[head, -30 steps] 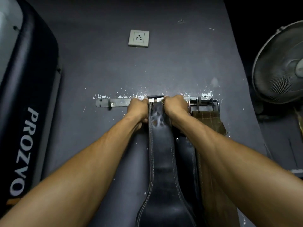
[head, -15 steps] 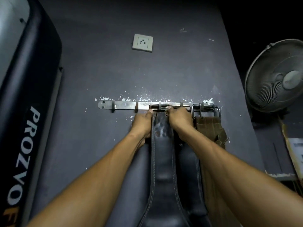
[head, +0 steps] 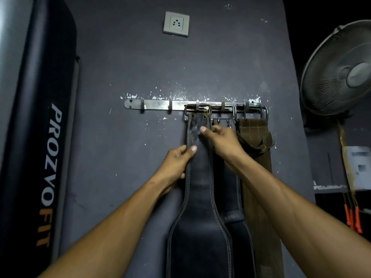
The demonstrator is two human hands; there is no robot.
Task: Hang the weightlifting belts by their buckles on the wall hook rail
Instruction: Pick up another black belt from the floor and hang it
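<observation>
We see three belts on the wall hook rail, a steel strip screwed to a dark grey wall with chipped paint along it. The front black belt hangs by its buckle from a hook near mid-rail; the strap drops straight and widens lower down. Our left hand pinches the belt's left edge, thumb on the front face, fingers behind it. Our right hand is at the belt's right edge a bit higher, thumb pressed on the front face, fingers curled past the edge; we read it as gripping. A second black belt hangs just right of the first and partly behind it, its top mostly hidden by our right hand, so we cannot tell which hook carries it. The brown belt hangs at the rail's right end, its buckle over the last hooks. The two leftmost hooks carry nothing. A wall socket sits above the rail. A black padded panel reading PROZOFIT stands at left, a fan at right.
</observation>
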